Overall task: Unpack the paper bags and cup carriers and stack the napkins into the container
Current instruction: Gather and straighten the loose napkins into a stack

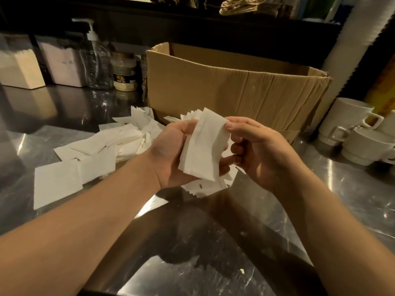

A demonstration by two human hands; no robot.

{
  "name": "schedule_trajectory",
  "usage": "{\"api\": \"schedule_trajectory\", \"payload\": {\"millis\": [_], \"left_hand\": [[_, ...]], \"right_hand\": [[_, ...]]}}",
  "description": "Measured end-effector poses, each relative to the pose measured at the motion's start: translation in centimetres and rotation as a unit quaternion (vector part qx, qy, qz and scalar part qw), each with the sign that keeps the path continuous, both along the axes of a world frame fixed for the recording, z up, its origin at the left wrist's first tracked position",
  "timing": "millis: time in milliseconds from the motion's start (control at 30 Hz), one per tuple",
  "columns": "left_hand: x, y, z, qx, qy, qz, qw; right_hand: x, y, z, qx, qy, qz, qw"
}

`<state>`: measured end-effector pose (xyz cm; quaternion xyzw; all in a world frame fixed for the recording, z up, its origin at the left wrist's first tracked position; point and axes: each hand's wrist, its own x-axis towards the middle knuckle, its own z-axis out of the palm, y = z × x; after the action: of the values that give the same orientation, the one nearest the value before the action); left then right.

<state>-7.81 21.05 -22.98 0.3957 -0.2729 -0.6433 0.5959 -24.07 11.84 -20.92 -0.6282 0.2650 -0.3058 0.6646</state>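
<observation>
Gripping one napkin stack (203,146), both hands (215,152) above bare countertop (192,253) near cardboard box (224,86).

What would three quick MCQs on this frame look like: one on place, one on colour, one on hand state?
1. Where do the loose white paper napkins lie?
A. inside the box
B. on the steel counter, left of the hands
C. on the mugs

2. What colour is the open corrugated cardboard box?
A. brown
B. blue
C. white

3. What is the left hand doing?
A. resting flat on the counter
B. gripping the pump bottle
C. holding a bundle of white napkins

Key: 1 B, the pile is spread on the shiny steel counter beside the box; 2 A, plain brown card; 3 C, the napkin bundle sits in its grip while the right hand pinches the top edge.
</observation>
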Motion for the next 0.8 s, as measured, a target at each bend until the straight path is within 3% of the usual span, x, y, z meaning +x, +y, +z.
{"api": "schedule_trajectory", "payload": {"millis": [300,433,533,700,800], "left_hand": [[-0.2,0.0,0.1,-0.007,-0.012,-0.014,1.000],[-0.3,0.7,0.8,-0.020,0.057,-0.040,0.997],[0.3,0.7,1.0,-0.037,0.088,-0.029,0.995],[0.7,0.8,1.1,-0.038,0.103,0.025,0.994],[0.8,0.7,1.1,-0.035,0.107,0.031,0.993]], "right_hand": [[0.6,1.0,-0.4,0.057,0.026,-0.053,0.997],[0.1,-1.0,-0.4,-0.072,0.037,-0.162,0.983],[-0.3,-2.8,-1.0,-0.211,0.128,-0.212,0.946],[-0.1,-4.5,-2.7,-0.324,0.322,-0.147,0.877],[0.4,-4.2,-2.6,-0.358,0.371,-0.083,0.853]]}}
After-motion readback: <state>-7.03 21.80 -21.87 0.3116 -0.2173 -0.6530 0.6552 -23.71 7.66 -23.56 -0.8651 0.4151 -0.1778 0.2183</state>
